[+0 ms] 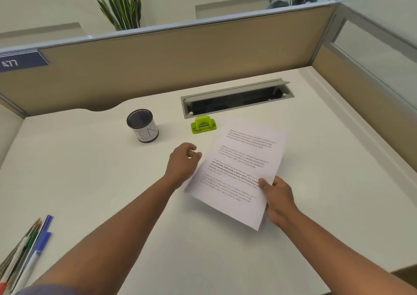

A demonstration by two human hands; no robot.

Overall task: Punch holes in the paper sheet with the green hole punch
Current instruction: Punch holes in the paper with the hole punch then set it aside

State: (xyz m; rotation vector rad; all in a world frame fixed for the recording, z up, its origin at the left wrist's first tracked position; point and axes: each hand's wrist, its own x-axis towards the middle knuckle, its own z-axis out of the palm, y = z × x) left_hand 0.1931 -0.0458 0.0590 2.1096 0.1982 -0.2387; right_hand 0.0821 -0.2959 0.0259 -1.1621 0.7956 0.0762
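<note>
- Currently R hand [278, 201] pinching paper sheet [239, 170] at near edge; could sag or crease, single-side hold.
- L hand [184, 162] loosely curled, empty, beside sheet; green hole punch [203, 124] untouched on surface [90, 181], could skid if sheet shoved in unbraced.

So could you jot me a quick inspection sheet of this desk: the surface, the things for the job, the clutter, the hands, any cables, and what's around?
Surface: white desk, with a grey cable hatch propped open at the back.
Job's things: printed paper sheet, lifted at an angle; green hole punch standing just beyond its far corner, untouched.
Clutter: black-rimmed pen cup, looks empty; pens lying at the near left edge.
Hands: right hand pinches the sheet's near right edge; left hand at the sheet's left edge, fingers loosely curled, grip unclear.
Cables: nothing seen.
Surroundings: tan cubicle partitions, a sign reading 477, two plants behind.
</note>
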